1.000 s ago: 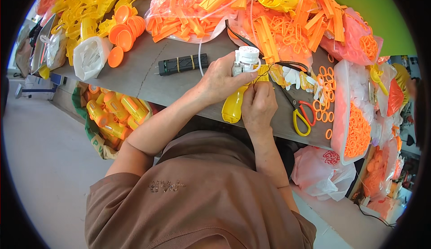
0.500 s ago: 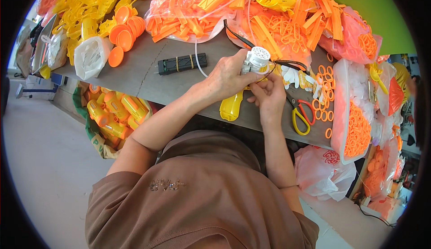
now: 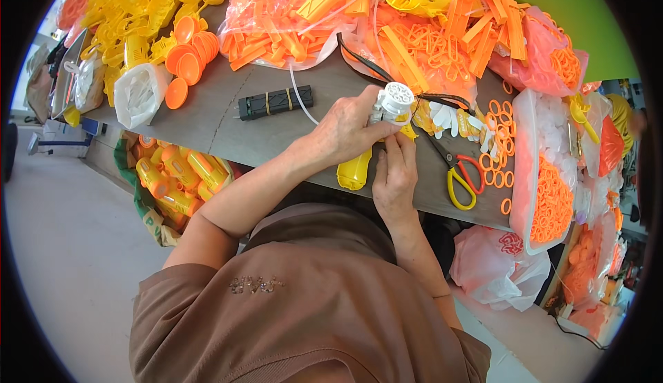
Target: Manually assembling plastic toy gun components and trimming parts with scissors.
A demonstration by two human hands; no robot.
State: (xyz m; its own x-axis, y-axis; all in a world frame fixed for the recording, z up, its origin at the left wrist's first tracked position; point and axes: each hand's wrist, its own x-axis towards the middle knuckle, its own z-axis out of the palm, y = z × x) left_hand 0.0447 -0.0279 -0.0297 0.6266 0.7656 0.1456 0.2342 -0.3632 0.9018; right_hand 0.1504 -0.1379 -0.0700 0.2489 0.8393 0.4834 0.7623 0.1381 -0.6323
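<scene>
My left hand [image 3: 351, 129] is closed around a white plastic toy mechanism [image 3: 396, 101] with a round, patterned top, its thumb lying across the lower side. Just below, my right hand [image 3: 395, 179] has its fingers bunched and reaching up against the underside of the mechanism; what they pinch, if anything, is hidden. A yellow plastic handle-like piece [image 3: 353, 170] shows between the two hands, and whether it joins the white part I cannot tell. To the right lie snips [image 3: 463, 179] with one yellow and one red handle.
A black bar-shaped tool [image 3: 275, 102] with tan bands lies left of my hands. Orange rings [image 3: 498, 158] and a tub of orange rings [image 3: 523, 176] are at right. Bags of orange parts [image 3: 276, 27] and yellow parts [image 3: 162, 3] line the back. A black cable [image 3: 362, 58] crosses behind the mechanism.
My right hand has moved left and down a little, its fingers now straighter and closer together under the mechanism. My left hand keeps its grip, with the white mechanism slightly lower.
</scene>
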